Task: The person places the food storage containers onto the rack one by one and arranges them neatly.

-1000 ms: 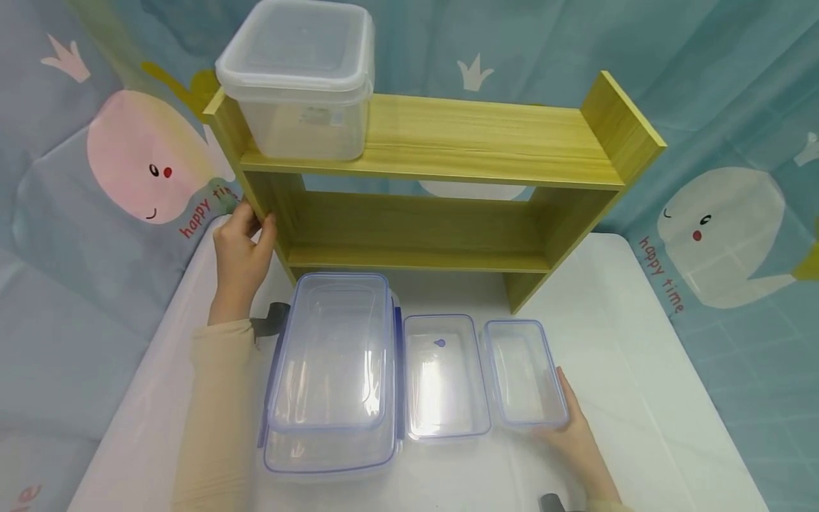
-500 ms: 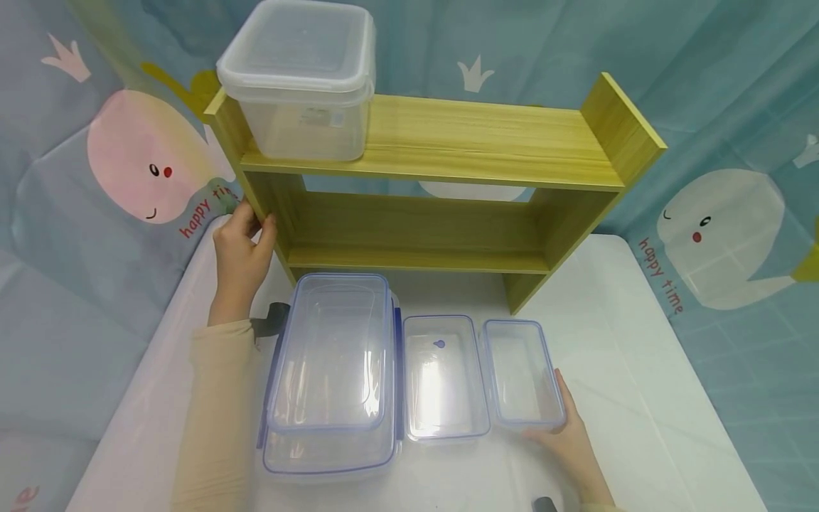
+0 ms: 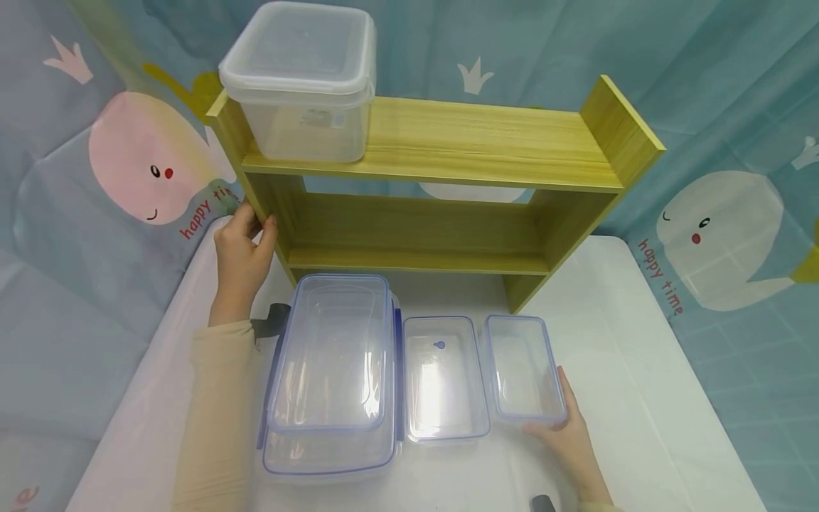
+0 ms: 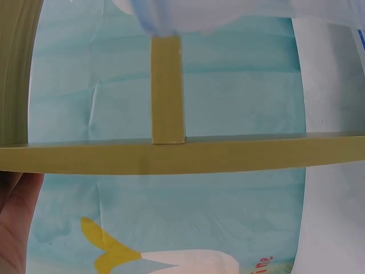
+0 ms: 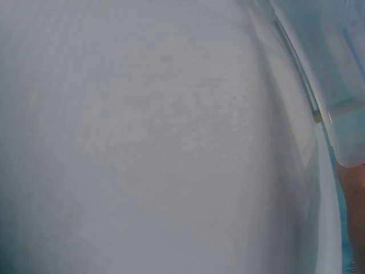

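In the head view my left hand (image 3: 240,262) grips the left side panel of a yellow wooden shelf (image 3: 473,142), thumb at its front edge. The left wrist view shows the fingers (image 4: 21,220) against the shelf board (image 4: 171,157). With thumb and fingers around its near right corner, my right hand (image 3: 571,437) holds a small clear food container (image 3: 526,366) with a blue rim. This container (image 5: 336,74) also fills the upper right of the right wrist view, where only a bit of the hand (image 5: 355,191) shows.
Left of the small container stands another clear container (image 3: 444,398) with a blue tab. Beyond it, a smaller clear container (image 3: 329,355) lies on a large blue-clipped one (image 3: 329,453). A lidded square box (image 3: 301,117) occupies the shelf's top left. A patterned curtain (image 3: 723,355) hangs around the white table (image 3: 614,334).
My right hand has shifted slightly left, and the small container has moved a little away from me, toward the shelf. The left hand keeps its grip on the side panel.
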The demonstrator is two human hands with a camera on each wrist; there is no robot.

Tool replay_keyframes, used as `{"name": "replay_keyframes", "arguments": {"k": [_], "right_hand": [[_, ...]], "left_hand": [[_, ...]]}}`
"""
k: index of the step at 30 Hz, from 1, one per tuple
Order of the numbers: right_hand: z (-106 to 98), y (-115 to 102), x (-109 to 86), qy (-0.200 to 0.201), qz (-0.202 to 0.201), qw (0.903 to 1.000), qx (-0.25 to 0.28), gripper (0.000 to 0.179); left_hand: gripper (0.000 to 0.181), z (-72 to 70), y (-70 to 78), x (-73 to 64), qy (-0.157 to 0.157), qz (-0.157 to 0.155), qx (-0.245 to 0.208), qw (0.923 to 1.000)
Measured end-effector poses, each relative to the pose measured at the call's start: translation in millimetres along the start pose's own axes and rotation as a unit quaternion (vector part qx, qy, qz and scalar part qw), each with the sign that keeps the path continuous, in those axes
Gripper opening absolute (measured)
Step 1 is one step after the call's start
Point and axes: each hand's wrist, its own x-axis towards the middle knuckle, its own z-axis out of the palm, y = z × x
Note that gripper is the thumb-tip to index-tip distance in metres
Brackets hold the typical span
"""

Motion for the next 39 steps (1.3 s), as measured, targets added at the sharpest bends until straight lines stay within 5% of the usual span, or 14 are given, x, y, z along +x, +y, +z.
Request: {"name": "replay_keyframes", "arguments": {"k": [21, 31, 39], "right_hand": [[-6.2, -19.0, 1.3, 0.035, 0.019, 0.9991, 0.016, 0.122], [-7.4, -32.6, 0.1, 0.031, 0.009, 0.9970, 0.071, 0.120], [-7.7, -47.3, -2.2, 0.039, -0.064, 0.9944, 0.074, 0.118]], "left_hand": [[0.013, -0.4, 0.7, 0.2, 0.000, -0.001, -0.001, 1.0000], [0.013, -0.4, 0.3, -0.3, 0.000, 0.003, 0.000, 1.0000], [0.012, -0.4, -1.3, -0.4, -0.001, 0.007, 0.004, 1.0000]]}}
